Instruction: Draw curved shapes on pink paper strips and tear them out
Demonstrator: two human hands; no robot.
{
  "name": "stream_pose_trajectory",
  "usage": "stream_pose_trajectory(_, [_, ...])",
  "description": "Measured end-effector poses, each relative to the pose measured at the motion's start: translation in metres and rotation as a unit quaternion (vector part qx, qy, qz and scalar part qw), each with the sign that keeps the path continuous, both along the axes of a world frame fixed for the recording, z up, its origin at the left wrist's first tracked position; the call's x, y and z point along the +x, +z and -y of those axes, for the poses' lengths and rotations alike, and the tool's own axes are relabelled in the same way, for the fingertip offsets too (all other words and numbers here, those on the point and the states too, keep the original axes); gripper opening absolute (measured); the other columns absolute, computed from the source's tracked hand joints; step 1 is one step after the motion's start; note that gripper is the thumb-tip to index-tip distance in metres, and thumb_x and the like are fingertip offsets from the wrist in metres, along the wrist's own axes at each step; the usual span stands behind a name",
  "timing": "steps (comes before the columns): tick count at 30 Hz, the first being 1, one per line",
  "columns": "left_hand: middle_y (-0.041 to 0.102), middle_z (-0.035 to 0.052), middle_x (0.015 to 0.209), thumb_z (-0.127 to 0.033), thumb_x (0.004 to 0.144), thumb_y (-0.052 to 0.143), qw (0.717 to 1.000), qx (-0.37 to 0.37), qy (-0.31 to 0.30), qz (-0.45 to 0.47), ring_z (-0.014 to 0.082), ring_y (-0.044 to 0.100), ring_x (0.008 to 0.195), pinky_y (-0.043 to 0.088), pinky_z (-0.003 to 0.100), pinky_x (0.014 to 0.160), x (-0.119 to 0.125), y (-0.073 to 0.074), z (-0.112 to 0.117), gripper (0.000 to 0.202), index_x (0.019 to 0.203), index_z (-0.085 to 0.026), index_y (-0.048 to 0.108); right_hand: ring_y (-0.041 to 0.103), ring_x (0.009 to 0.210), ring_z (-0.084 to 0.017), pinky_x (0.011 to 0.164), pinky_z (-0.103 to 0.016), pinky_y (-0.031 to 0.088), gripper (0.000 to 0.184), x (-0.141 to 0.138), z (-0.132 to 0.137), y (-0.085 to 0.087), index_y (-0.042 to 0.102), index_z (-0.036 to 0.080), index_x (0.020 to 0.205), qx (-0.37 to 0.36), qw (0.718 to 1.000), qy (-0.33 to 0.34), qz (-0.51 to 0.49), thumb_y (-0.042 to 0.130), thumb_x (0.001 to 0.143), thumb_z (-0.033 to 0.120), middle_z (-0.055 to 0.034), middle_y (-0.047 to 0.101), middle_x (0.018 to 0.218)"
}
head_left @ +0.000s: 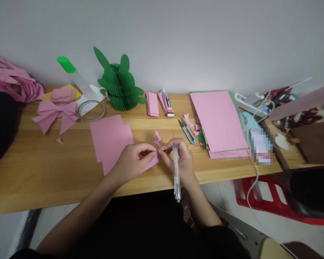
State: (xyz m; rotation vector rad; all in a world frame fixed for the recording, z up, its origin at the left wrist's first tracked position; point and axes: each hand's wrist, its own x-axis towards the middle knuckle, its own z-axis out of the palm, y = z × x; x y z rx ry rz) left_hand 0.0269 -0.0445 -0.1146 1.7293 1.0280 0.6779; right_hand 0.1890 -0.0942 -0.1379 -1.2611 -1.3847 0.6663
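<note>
Over the front edge of the wooden table (pixel 43 172), my left hand (pixel 132 158) and my right hand (pixel 179 160) meet fingertip to fingertip. Both pinch a small piece of pink paper (pixel 152 162) that lies partly under the left hand. My right hand also holds a clear pen (pixel 176 169), its tip pointing down toward me. A small curled pink scrap (pixel 158 138) lies just beyond the fingers. Two overlapping pink sheets (pixel 110 138) lie to the left of my left hand.
Small blue thread snips (pixel 187 131) and pink offcuts lie right of my hands, beside a stack of pink paper (pixel 218 120). Along the wall stand a green honeycomb paper plant (pixel 120 84), a glue tube (pixel 167 103), folded pink strips (pixel 152 104), a tape ring (pixel 91 109) and a pink bow (pixel 56 115). A red stool (pixel 259 196) stands at the right.
</note>
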Motion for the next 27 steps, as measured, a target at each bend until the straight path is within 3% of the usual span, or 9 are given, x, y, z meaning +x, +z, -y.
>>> stream_pose_trajectory(7, [0.073,-0.0001,0.077,-0.022,0.086,0.054,0.996,0.065,-0.044,-0.052,0.0148,0.064,0.070,0.046,0.026,0.064,-0.005,0.001,0.000,0.020,0.079,-0.021,0.072,0.071,0.071,-0.013,0.067,-0.025,0.058,0.024,0.008,0.001,0.012,0.053,0.026,0.091,-0.003,0.998,0.033,0.048,0.068,0.079,0.011,0.0035,0.071,0.078])
stream_pose_trajectory(12, [0.072,0.0013,0.077,-0.022,0.088,0.052,0.991,0.089,-0.063,-0.075,0.0157,0.064,0.070,0.045,0.026,0.063,-0.008,0.003,0.001,0.022,0.078,-0.020,0.072,0.071,0.069,-0.014,0.065,-0.026,0.058,0.020,0.012,0.001,0.018,0.053,0.026,0.089,-0.028,0.998,0.040,0.048,0.068,0.081,0.016,0.0037,0.071,0.076])
stream_pose_trajectory(27, [0.074,0.0020,0.078,-0.022,0.087,0.052,0.992,0.094,-0.063,-0.062,0.0160,0.065,0.071,0.046,0.026,0.064,-0.008,0.004,0.002,0.023,0.076,-0.020,0.072,0.068,0.072,-0.014,0.071,-0.031,0.057,0.025,0.011,0.002,0.016,0.053,0.026,0.091,-0.042,0.998,0.046,0.000,0.075,0.080,0.022,0.0026,0.070,0.081])
